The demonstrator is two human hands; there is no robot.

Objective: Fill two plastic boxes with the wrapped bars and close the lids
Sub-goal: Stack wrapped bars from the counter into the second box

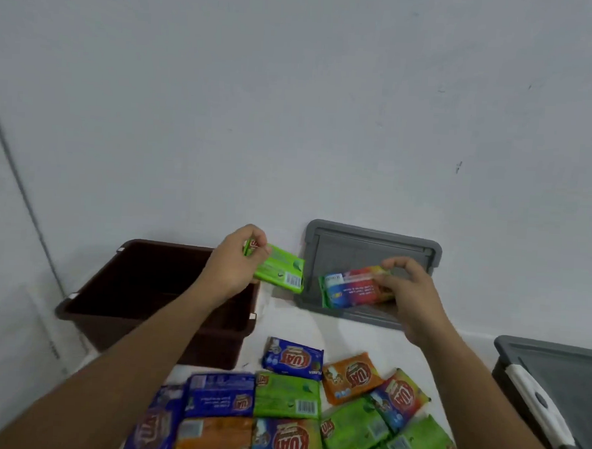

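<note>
Both bare forearms reach forward and up from the bottom edge, converging slightly. The left hand [232, 265] is raised, back of the hand toward the camera, wrist bent a little inward, thumb and fingertips pinched closed at the top. The right hand [411, 292] sits slightly lower and well apart from it, palm turned left, fingers curled downward over the thumb in a closed grip. Individual fingertips seem blurred, so exact contact is unclear.
</note>
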